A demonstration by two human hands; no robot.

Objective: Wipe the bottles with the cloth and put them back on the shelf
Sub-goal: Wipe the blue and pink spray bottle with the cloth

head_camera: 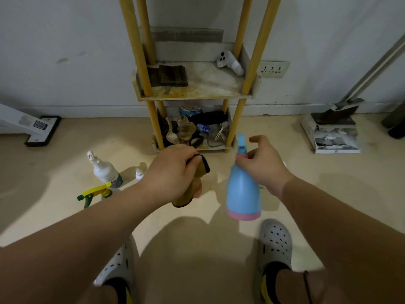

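The right hand [263, 165] is pinching the neck of a smooth blue spray bottle [243, 191] with a pink base band, holding it off the floor [54, 163] before the cluttered bottom tier of the shelf [192, 96]. The left hand [173, 172] is clenching a dark-edged mustard cloth [186, 196] just beside it. A white bottle [105, 170] and a yellow-green trigger sprayer [94, 193] are sitting on the floor at left, labels unreadable; a white controller [230, 62] is lying in the stained middle tier's back right corner
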